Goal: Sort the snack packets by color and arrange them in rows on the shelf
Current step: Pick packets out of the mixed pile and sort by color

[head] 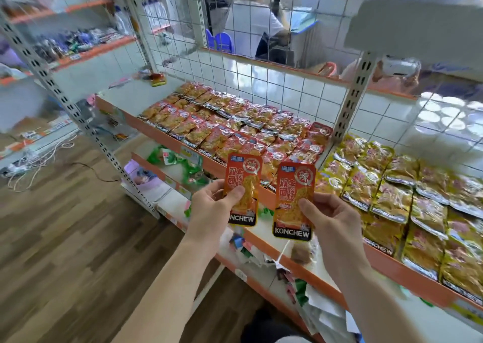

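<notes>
My left hand (pixel 211 206) pinches an orange-red KONCHEW snack packet (pixel 243 178) by its lower half and holds it upright. My right hand (pixel 332 222) pinches a second orange-red packet (pixel 295 185) the same way, just to the right. Both hang in front of the shelf (pixel 112 94), near its front edge. On that shelf lie rows of several orange-red packets (pixel 209 123). To the right of the upright post, the neighbouring shelf carries rows of several yellow packets (pixel 392 185).
A white slotted post (pixel 350 99) splits the red and yellow sections, with wire mesh behind. The lower shelf (pixel 295 264) holds loose green and mixed packets. A person sits behind the mesh. Wooden floor and cables lie to the left.
</notes>
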Demonstrator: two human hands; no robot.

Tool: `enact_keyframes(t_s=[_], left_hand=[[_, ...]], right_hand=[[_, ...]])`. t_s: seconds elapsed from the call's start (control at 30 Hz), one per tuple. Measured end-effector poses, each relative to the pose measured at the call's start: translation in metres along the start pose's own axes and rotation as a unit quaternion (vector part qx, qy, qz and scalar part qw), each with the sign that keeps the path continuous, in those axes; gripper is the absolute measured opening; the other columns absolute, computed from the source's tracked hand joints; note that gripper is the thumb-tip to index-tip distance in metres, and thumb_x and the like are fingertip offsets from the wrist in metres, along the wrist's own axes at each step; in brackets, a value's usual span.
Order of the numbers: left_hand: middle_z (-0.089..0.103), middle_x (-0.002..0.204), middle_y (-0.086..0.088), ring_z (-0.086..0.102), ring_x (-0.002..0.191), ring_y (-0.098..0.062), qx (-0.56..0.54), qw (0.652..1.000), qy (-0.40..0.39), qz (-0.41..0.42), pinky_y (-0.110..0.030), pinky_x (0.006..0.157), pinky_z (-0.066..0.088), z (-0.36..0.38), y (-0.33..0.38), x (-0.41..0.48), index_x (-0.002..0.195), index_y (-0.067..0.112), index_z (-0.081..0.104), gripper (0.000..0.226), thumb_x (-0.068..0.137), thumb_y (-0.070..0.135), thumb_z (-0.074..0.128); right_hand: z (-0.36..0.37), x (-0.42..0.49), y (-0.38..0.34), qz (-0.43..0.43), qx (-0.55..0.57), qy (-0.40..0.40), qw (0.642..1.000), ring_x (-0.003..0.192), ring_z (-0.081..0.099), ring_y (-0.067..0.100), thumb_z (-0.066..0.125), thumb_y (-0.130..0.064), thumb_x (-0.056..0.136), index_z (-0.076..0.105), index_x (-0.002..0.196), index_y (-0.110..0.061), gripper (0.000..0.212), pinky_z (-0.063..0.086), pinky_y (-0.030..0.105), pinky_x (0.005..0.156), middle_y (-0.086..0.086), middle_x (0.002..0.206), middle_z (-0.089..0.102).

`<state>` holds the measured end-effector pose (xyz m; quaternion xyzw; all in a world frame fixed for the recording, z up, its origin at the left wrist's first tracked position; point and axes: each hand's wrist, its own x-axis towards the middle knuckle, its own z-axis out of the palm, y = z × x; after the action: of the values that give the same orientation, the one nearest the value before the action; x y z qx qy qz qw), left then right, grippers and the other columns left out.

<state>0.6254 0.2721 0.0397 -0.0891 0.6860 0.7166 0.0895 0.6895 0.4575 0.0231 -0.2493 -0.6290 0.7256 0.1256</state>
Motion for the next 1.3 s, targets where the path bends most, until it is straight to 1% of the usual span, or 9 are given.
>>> enact_keyframes(t_s=[0.13, 0.37, 0.6, 0.8, 0.9, 1.0, 1.07, 1.23, 1.3], left_hand=[[0.078, 0.086, 0.008, 0.073, 0.094, -0.019, 0.006, 1.0, 0.003, -0.004, -0.033, 0.087, 0.055, 0.01, 0.016, 0.036, 0.096, 0.023, 0.069, 0.011, 0.088, 0.021, 0.076], [0.077, 0.087, 0.009, 0.074, 0.09, -0.015, 0.021, 1.0, 0.018, 0.0, -0.028, 0.081, 0.054, 0.006, 0.031, 0.074, 0.099, 0.022, 0.071, 0.01, 0.09, 0.021, 0.074], [0.078, 0.092, 0.003, 0.075, 0.09, -0.018, 0.045, 0.998, 0.034, 0.01, -0.037, 0.086, 0.057, -0.006, 0.03, 0.096, 0.103, 0.019, 0.074, 0.013, 0.09, 0.022, 0.074], [0.078, 0.091, 0.006, 0.075, 0.088, -0.013, 0.045, 0.998, 0.027, 0.019, -0.024, 0.074, 0.055, -0.006, 0.037, 0.121, 0.103, 0.02, 0.072, 0.013, 0.091, 0.022, 0.074], [0.077, 0.087, 0.011, 0.073, 0.084, -0.006, 0.093, 0.994, 0.011, 0.06, -0.016, 0.071, 0.054, -0.004, 0.039, 0.137, 0.097, 0.023, 0.072, 0.005, 0.092, 0.023, 0.072], [0.076, 0.082, 0.014, 0.071, 0.079, -0.002, 0.115, 0.99, -0.004, 0.079, -0.008, 0.064, 0.05, -0.001, 0.045, 0.159, 0.092, 0.026, 0.071, 0.003, 0.092, 0.024, 0.072], [0.075, 0.082, 0.014, 0.07, 0.079, -0.002, 0.105, 0.992, -0.025, 0.063, -0.008, 0.064, 0.049, 0.001, 0.048, 0.178, 0.093, 0.025, 0.071, 0.001, 0.093, 0.024, 0.071], [0.077, 0.087, 0.006, 0.073, 0.086, -0.013, 0.07, 0.995, -0.071, 0.028, -0.02, 0.074, 0.05, -0.002, 0.052, 0.238, 0.095, 0.021, 0.071, 0.003, 0.093, 0.022, 0.071], [0.077, 0.089, 0.005, 0.073, 0.087, -0.014, 0.064, 0.993, -0.098, 0.018, -0.021, 0.073, 0.051, -0.009, 0.055, 0.266, 0.097, 0.021, 0.072, 0.004, 0.094, 0.022, 0.07]], right_hand=[[0.017, 0.031, -0.009, 0.002, -0.002, 0.01, 1.0, 0.092, 0.071, 0.031, 0.078, -0.014, 0.084, 0.071, 0.096, -0.013, 0.013, 0.058, 0.039, 0.085, 0.01, 0.092, 0.074], [0.044, 0.077, -0.024, 0.01, -0.017, -0.02, 1.0, 0.091, 0.072, 0.027, 0.079, -0.014, 0.083, 0.071, 0.093, -0.017, 0.014, 0.058, 0.042, 0.088, 0.007, 0.092, 0.074], [0.067, 0.094, -0.032, 0.003, 0.001, -0.047, 0.999, 0.074, 0.072, 0.013, 0.075, -0.009, 0.086, 0.07, 0.097, -0.012, 0.012, 0.054, 0.02, 0.062, 0.005, 0.089, 0.075], [0.078, 0.109, -0.035, 0.001, 0.006, -0.047, 0.999, 0.081, 0.073, 0.014, 0.075, -0.01, 0.086, 0.069, 0.097, -0.015, 0.014, 0.055, 0.022, 0.069, 0.001, 0.088, 0.074], [0.081, 0.116, -0.035, -0.003, -0.024, -0.067, 0.997, 0.082, 0.073, 0.013, 0.074, -0.01, 0.087, 0.069, 0.096, -0.016, 0.013, 0.055, 0.02, 0.069, -0.002, 0.086, 0.076], [0.086, 0.127, -0.035, -0.003, -0.048, -0.054, 0.997, 0.086, 0.072, 0.017, 0.075, -0.01, 0.086, 0.07, 0.097, -0.016, 0.013, 0.057, 0.028, 0.077, -0.001, 0.087, 0.076], [0.09, 0.135, -0.034, -0.001, -0.053, -0.033, 0.998, 0.087, 0.072, 0.018, 0.075, -0.011, 0.086, 0.071, 0.098, -0.015, 0.013, 0.058, 0.032, 0.081, 0.001, 0.088, 0.076], [0.121, 0.158, -0.027, -0.009, -0.078, 0.015, 0.997, 0.085, 0.072, 0.013, 0.075, -0.013, 0.086, 0.071, 0.098, -0.017, 0.014, 0.057, 0.026, 0.078, -0.002, 0.088, 0.076], [0.14, 0.17, -0.024, -0.012, -0.072, 0.045, 0.996, 0.087, 0.072, 0.016, 0.075, -0.012, 0.087, 0.072, 0.1, -0.016, 0.014, 0.057, 0.029, 0.08, 0.0, 0.089, 0.077]])
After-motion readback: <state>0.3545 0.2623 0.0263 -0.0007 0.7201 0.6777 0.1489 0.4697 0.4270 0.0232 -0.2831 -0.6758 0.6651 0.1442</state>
